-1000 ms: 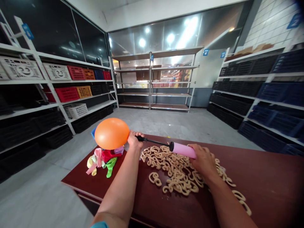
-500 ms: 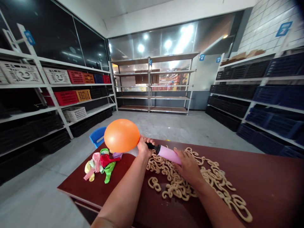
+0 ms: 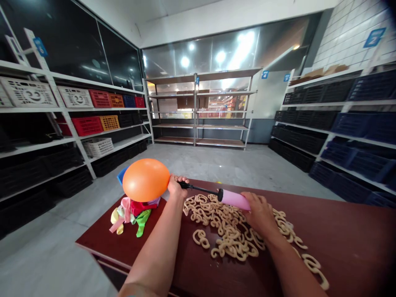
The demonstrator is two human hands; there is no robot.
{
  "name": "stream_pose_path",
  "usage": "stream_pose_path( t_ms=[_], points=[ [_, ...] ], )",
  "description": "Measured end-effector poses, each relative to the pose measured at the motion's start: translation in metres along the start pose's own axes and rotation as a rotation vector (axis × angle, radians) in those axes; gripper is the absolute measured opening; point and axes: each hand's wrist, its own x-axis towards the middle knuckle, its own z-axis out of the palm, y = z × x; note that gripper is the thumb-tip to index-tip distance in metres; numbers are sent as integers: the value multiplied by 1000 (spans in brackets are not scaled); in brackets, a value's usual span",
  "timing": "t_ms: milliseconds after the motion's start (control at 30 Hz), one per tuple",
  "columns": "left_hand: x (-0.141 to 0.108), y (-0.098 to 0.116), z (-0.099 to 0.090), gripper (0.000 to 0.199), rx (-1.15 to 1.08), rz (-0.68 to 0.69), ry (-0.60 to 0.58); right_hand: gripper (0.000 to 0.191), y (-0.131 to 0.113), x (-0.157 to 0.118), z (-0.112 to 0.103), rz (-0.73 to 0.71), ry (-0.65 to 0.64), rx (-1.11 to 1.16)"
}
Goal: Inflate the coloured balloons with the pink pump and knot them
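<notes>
An inflated orange balloon (image 3: 146, 180) is at the left, its neck end at my left hand (image 3: 177, 186). That hand is closed round the balloon's neck and the black end of a hand pump. A thin black rod runs from there to the pump's pink barrel (image 3: 234, 199), which my right hand (image 3: 258, 212) grips at its far end. Below the pump, many beige curved pieces (image 3: 232, 243) lie in a loose pile on the dark red table (image 3: 349, 235). Limp balloons (image 3: 142, 220) in several colours lie at the table's left side, partly behind the orange balloon.
A blue chair (image 3: 122, 176) shows behind the orange balloon, beyond the table. Shelves with crates (image 3: 88, 126) line the left wall, and more racks hold dark crates (image 3: 352, 126) on the right. A metal rack (image 3: 195, 111) stands at the back.
The orange balloon and my left hand have moved left, while my right hand has moved right with the pink barrel. The pump's black rod now shows at length between them.
</notes>
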Motion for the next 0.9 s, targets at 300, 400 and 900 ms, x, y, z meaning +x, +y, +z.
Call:
stream_pose_path(
  t_ms=[300,400,900],
  points=[
    [-33,-38,15,37,65,-156,-79,49,-37,-5,2,-123,-17,23],
    [-37,-43,17,40,88,-182,-92,48,-41,-6,3,-146,-35,47],
    [-10,-5,5,33,-24,-42,-7,44,1,-1,4,-47,19,-52]
  ],
)
